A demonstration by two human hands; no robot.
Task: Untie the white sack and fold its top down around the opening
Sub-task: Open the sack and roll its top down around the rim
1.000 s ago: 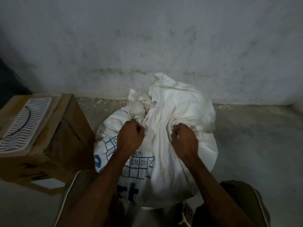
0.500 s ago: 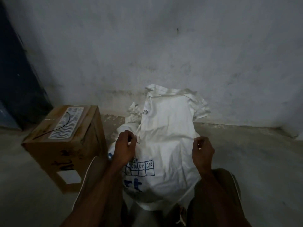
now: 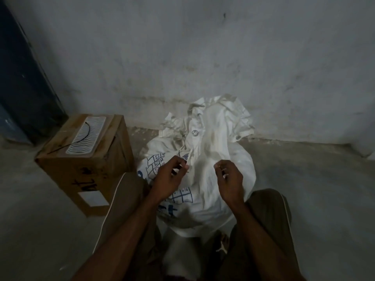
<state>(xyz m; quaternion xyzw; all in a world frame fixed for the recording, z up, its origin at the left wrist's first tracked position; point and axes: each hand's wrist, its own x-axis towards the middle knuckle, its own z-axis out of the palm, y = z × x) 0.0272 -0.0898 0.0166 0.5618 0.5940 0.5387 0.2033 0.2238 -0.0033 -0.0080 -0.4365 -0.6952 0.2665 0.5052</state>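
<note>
A bulging white sack [image 3: 215,159] with blue grid print stands on the floor between my knees, against the wall. Its crumpled top [image 3: 219,116] stands up, showing two metal eyelets. A thin pale tie string [image 3: 190,158] runs down from the gathered neck. My left hand [image 3: 169,178] pinches the lower end of that string in front of the sack. My right hand [image 3: 230,179] hovers over the sack's right front with fingers curled, pinching something small and pale; what it is cannot be made out.
A brown cardboard box [image 3: 85,167] with a white ribbed panel on top stands on the floor left of the sack. A grey wall [image 3: 203,57] rises right behind the sack. A dark panel [image 3: 22,78] stands at the far left.
Both hands have come off the bunched cloth and drawn toward me. The sack's top has loosened and risen, and the string now hangs from its neck. The camera has pulled back.
</note>
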